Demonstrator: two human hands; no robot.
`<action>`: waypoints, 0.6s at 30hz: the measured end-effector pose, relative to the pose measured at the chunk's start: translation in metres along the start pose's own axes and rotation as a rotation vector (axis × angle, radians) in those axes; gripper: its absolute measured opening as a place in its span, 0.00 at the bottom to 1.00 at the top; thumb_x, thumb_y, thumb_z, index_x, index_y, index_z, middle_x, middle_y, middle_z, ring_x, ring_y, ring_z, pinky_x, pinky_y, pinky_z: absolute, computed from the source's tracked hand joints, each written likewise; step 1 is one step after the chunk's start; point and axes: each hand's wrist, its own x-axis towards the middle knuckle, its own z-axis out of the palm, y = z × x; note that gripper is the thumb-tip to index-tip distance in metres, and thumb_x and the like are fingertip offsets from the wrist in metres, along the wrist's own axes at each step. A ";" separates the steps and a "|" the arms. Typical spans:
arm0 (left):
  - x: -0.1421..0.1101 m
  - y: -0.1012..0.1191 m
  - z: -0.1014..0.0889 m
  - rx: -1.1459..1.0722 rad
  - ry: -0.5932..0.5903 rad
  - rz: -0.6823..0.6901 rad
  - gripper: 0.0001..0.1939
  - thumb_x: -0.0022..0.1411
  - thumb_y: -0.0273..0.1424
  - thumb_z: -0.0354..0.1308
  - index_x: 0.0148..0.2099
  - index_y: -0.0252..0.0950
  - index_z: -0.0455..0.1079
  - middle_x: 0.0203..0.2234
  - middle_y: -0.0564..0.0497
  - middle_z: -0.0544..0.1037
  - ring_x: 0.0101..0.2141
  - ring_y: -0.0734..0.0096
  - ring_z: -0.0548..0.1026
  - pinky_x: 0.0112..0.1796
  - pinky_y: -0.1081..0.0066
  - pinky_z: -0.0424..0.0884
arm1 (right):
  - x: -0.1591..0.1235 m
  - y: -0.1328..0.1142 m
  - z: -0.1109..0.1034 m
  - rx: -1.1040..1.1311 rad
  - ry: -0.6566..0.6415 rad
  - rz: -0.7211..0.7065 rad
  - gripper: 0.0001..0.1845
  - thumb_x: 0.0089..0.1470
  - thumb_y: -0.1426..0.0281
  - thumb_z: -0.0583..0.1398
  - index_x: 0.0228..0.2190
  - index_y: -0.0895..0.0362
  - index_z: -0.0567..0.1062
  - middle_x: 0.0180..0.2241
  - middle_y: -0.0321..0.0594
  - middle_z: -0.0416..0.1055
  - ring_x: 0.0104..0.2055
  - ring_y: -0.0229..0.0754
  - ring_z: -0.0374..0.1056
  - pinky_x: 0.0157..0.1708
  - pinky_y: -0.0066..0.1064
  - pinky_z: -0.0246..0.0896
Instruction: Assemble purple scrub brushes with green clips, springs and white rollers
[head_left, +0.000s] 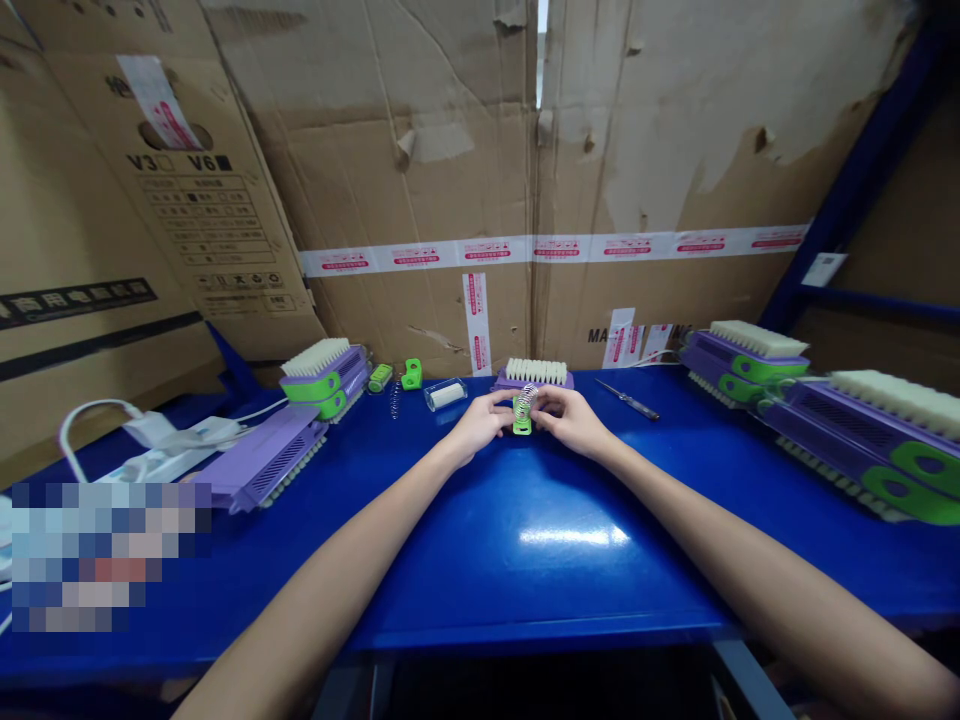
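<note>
a small green piece (523,425) is up between the person's 2 hands, above the middle of the table's far part, with a shiny coiled spring (528,398) against its upper end. the left hand (476,425) grasps the green piece from its left side, thumb and fingers bent in at the edge. the right hand (574,418) comes from the other side, its fingers pinched on the spring, just beside the green piece's right edge. the lower end of the green piece sticks out below the fingertips; whether the spring is hooked into it is too small to tell.

just behind the hands lies a purple brush (536,371) with pale bristles up. to the left are a clear case (446,395) with a white roll inside, a green bracket (412,374), a dark spring (396,397) and a small green part (380,378). a screwdriver (631,400) lies to the right.

farther out on the blue table (540,580), more purple and green brushes sit at both sides, with a white power strip (172,448) at far left. taped cardboard (412,130) stands behind.
</note>
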 end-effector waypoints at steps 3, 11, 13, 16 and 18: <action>0.000 -0.001 0.000 -0.011 0.006 0.019 0.27 0.49 0.27 0.62 0.53 0.32 0.68 0.26 0.51 0.77 0.24 0.77 0.70 0.24 0.78 0.58 | 0.001 0.000 0.000 0.118 0.011 0.081 0.12 0.45 0.67 0.60 0.34 0.58 0.70 0.24 0.35 0.71 0.23 0.36 0.66 0.24 0.28 0.63; -0.002 0.000 0.000 0.012 -0.015 0.034 0.24 0.51 0.26 0.58 0.53 0.31 0.68 0.21 0.52 0.75 0.22 0.75 0.70 0.24 0.76 0.59 | 0.000 -0.002 0.003 0.244 -0.009 0.216 0.18 0.41 0.67 0.63 0.36 0.58 0.68 0.18 0.30 0.67 0.19 0.34 0.64 0.19 0.25 0.60; -0.003 0.002 0.001 0.013 -0.011 0.027 0.24 0.50 0.24 0.58 0.52 0.30 0.69 0.20 0.53 0.75 0.21 0.76 0.69 0.24 0.76 0.59 | -0.001 -0.002 0.003 0.275 -0.006 0.226 0.18 0.40 0.68 0.64 0.36 0.58 0.68 0.17 0.29 0.67 0.19 0.34 0.64 0.19 0.25 0.60; -0.003 0.003 0.003 0.006 -0.002 0.013 0.23 0.48 0.22 0.58 0.50 0.29 0.70 0.19 0.54 0.73 0.21 0.77 0.69 0.24 0.76 0.59 | -0.001 -0.002 0.004 0.311 -0.005 0.242 0.20 0.38 0.70 0.64 0.36 0.59 0.68 0.16 0.28 0.66 0.18 0.33 0.63 0.20 0.25 0.60; -0.002 0.003 0.002 0.008 0.000 0.006 0.23 0.48 0.22 0.59 0.50 0.29 0.70 0.18 0.54 0.73 0.20 0.77 0.68 0.24 0.76 0.58 | -0.001 -0.003 0.005 0.320 -0.003 0.251 0.19 0.38 0.71 0.64 0.36 0.59 0.68 0.16 0.28 0.66 0.18 0.33 0.62 0.20 0.25 0.60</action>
